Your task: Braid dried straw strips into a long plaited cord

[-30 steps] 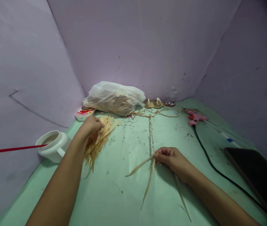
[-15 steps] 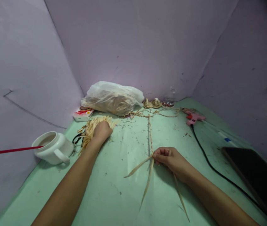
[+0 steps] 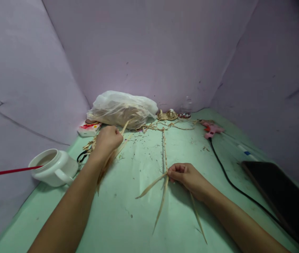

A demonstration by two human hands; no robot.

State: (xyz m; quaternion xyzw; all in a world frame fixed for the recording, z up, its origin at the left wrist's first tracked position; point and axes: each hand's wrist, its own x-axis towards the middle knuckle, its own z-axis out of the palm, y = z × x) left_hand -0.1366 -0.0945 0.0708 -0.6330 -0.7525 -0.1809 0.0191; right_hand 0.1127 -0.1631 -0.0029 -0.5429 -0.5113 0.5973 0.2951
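My right hand point(image 3: 185, 177) pinches the near end of a thin braid point(image 3: 164, 147) of straw-coloured strips. Loose strip ends point(image 3: 162, 202) fan out from that point over the table, one of them passing under the hand. At the left, my left hand point(image 3: 109, 140) is closed on a pale fibre strip point(image 3: 125, 127), whose tip sticks up past the fingers. Beneath that hand and forearm lies a bundle of dry strips point(image 3: 106, 172), mostly hidden by the arm.
A white mug-like pot point(image 3: 56, 168) with a red stick point(image 3: 9, 172) stands left. Behind are a plastic bag point(image 3: 124, 109), a small box point(image 3: 88, 130) and tangled cords point(image 3: 176, 125). Right are a pink glue gun point(image 3: 212, 129), its black cable point(image 3: 231, 186) and a dark flat device point(image 3: 278, 196).
My left hand has lifted slightly from the bundle, and a strip now shows in its fingers. The bundle's strips have shifted toward me. My right hand keeps its pinch on the braid.
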